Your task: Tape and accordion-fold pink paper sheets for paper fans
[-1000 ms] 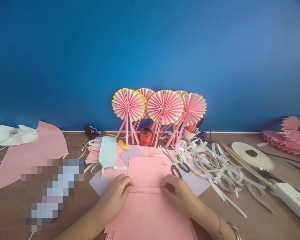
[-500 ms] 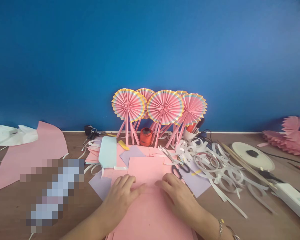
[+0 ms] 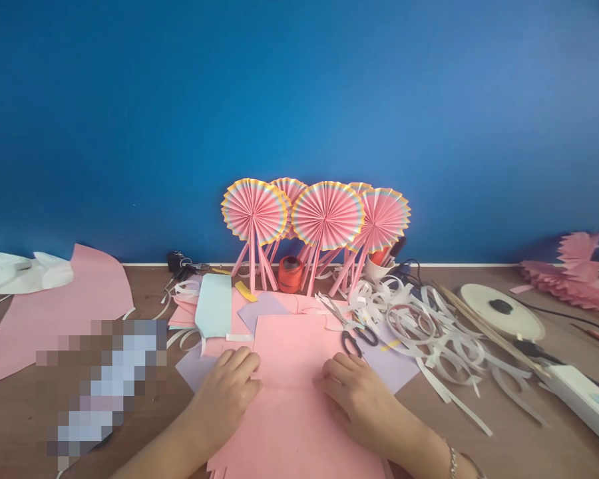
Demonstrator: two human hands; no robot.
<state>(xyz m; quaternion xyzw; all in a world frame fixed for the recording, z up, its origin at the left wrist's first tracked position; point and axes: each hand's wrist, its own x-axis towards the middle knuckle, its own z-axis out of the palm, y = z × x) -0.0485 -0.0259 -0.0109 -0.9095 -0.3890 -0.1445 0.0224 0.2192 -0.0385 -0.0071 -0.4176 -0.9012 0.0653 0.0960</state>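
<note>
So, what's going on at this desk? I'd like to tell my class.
A person has both hands on pink paper: the left hand at its left side, the right hand at its right, with a faint line across the paper between them. Scissors lie just beyond the right hand. Pleated fans stand behind, and white strips lie heaped to the right.

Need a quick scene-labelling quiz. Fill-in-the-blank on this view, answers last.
1. The left hand and right hand touch paper coloured ____.
2. The scissors have ____ handles.
3. The wall behind the pleated fans is ____.
4. A bracelet circles the person's ____ wrist.

Missing words: pink; black; blue; right.
</note>
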